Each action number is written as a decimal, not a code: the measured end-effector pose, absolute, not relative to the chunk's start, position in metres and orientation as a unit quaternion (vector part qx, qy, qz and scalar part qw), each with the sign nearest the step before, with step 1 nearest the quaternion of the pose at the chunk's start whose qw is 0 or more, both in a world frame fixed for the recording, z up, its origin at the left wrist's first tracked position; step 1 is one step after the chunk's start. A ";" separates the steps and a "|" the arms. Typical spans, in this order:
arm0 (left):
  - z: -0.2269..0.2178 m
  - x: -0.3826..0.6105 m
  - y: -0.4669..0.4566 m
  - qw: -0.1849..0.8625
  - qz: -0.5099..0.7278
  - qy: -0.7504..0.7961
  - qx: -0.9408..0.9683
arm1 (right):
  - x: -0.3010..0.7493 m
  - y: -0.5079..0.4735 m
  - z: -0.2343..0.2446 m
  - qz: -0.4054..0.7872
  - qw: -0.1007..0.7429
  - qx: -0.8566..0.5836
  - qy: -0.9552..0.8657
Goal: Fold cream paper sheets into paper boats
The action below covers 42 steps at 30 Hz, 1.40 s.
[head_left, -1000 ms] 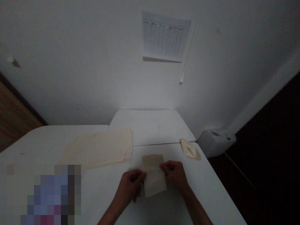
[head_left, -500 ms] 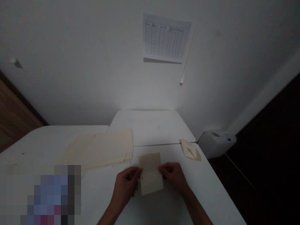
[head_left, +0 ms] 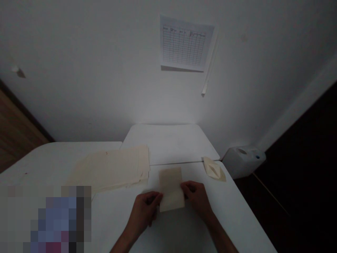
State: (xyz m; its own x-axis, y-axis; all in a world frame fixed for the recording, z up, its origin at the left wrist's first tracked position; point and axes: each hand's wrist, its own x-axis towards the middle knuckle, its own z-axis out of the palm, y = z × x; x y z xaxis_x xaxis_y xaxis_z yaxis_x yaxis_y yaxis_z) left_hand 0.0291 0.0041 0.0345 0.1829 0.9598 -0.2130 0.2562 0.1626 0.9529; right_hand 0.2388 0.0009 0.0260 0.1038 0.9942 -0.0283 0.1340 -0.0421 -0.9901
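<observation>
A folded cream paper (head_left: 171, 188) stands between my two hands just above the white table (head_left: 184, 232). My left hand (head_left: 145, 210) pinches its left edge with the fingers curled in. My right hand (head_left: 197, 198) grips its right edge the same way. The paper's upper half tilts away from me. Left of it lies a stack of cream lined sheets (head_left: 112, 168). A folded paper boat (head_left: 213, 169) rests on the table at the right, beyond my right hand.
A second white table (head_left: 171, 142) butts against the wall behind. A printed chart (head_left: 184, 44) hangs on the wall. A white plastic container (head_left: 243, 160) stands on the dark floor at the right. A pixelated patch covers the lower left.
The paper has been drawn shorter and raised a little, its lower edge now higher than one second ago. Both hands stayed on its edges and shifted only slightly.
</observation>
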 end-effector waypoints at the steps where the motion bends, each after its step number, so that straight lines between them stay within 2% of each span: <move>1: 0.036 0.029 0.004 0.530 0.336 0.548 0.553 | 0.239 0.001 0.025 0.460 0.477 -0.559 -0.499; 4: 0.039 0.030 0.005 0.526 0.346 0.551 0.548 | 0.239 0.001 0.022 0.475 0.466 -0.552 -0.503; 10: 0.038 0.029 0.003 0.525 0.350 0.541 0.556 | 0.237 -0.001 0.023 0.430 0.474 -0.572 -0.513; 15: 0.037 0.026 0.005 0.515 0.364 0.548 0.549 | 0.236 -0.002 0.024 0.462 0.455 -0.556 -0.519; 21: 0.033 0.025 0.006 0.510 0.368 0.552 0.548 | 0.237 0.000 0.020 0.425 0.454 -0.577 -0.529; 30: 0.033 0.025 0.008 0.495 0.381 0.570 0.534 | 0.236 -0.002 0.020 0.487 0.416 -0.564 -0.521; 33: 0.036 0.025 0.008 0.493 0.359 0.570 0.551 | 0.239 -0.003 0.024 0.416 0.424 -0.583 -0.554; 38: 0.037 0.022 0.008 0.516 0.242 0.564 0.598 | 0.248 -0.002 0.026 0.127 0.467 -0.549 -0.682; 42: 0.034 0.021 0.009 0.496 0.189 0.569 0.628 | 0.249 0.006 0.019 0.103 0.423 -0.465 -0.771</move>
